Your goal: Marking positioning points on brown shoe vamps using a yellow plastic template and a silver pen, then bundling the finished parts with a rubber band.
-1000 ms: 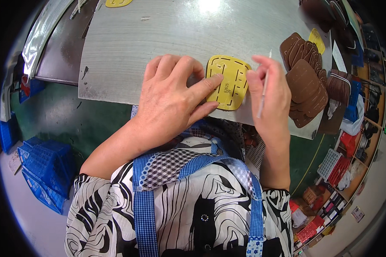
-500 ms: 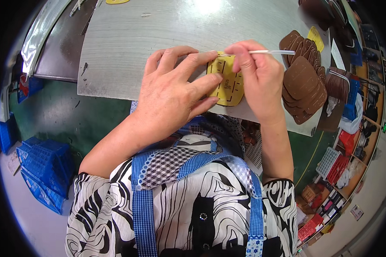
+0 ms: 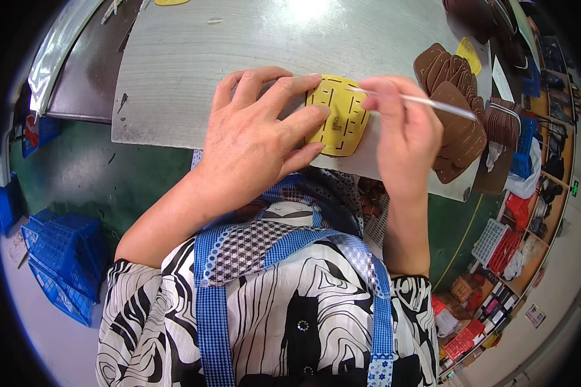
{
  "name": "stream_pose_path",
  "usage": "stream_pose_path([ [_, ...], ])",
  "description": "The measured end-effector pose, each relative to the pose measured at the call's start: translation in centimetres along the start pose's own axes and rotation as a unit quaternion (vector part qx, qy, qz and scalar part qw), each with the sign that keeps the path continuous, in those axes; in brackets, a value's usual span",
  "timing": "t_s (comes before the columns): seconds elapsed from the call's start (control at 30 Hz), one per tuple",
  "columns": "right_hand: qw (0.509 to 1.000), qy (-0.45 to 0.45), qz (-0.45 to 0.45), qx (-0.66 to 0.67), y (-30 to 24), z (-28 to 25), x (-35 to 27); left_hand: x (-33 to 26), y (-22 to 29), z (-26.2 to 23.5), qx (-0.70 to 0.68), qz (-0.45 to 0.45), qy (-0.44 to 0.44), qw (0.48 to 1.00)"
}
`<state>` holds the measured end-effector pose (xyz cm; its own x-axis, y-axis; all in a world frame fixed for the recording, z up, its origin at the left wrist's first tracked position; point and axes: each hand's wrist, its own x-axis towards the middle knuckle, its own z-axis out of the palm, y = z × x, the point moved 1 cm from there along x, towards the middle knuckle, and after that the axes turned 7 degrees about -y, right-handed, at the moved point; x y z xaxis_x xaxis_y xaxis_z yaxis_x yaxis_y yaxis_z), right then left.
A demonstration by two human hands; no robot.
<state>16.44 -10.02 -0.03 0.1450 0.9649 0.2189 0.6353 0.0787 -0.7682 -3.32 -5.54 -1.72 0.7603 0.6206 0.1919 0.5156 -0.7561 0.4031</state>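
A yellow slotted template [image 3: 337, 122] lies flat near the table's front edge. My left hand [image 3: 255, 129] rests beside it with fingers spread, the fingertips pressing on its left side. What lies beneath the template is hidden. Pinched in my right hand [image 3: 407, 122] is a thin whitish marking pen [image 3: 442, 107], its tip over the template's upper right part. The right hand is slightly blurred. Right of it, a fanned stack of brown pieces [image 3: 455, 119] with pale short marks lies on the table.
The grey table [image 3: 174, 84] holds another yellow template [image 3: 469, 55] behind the brown stack and a bundle of brown pieces [image 3: 502, 122] at the right. Blue crates [image 3: 64, 258] stand on the floor at left. Shelves with baskets [image 3: 490, 242] line the right.
My right hand has moved right and slightly down, drawing the pen from the template's top edge; the pen tilts more. More of the template shows. The left hand stays on it.
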Motion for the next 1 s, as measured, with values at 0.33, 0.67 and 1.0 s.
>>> stream_pose_path([
  [0.33,0.989,0.012,-0.006,-0.146,1.1,-0.2,-1.1,0.0,0.0,0.1,0.007,0.0,0.001,1.0],
  [0.67,0.999,0.044,0.016,0.008,-0.2,0.1,-1.8,0.3,-0.1,0.1,-0.018,-0.013,0.004,1.0],
  [1.0,0.988,-0.023,-0.092,-0.122,-1.3,1.8,-2.2,0.4,-0.1,0.1,-0.018,-0.007,0.023,1.0],
])
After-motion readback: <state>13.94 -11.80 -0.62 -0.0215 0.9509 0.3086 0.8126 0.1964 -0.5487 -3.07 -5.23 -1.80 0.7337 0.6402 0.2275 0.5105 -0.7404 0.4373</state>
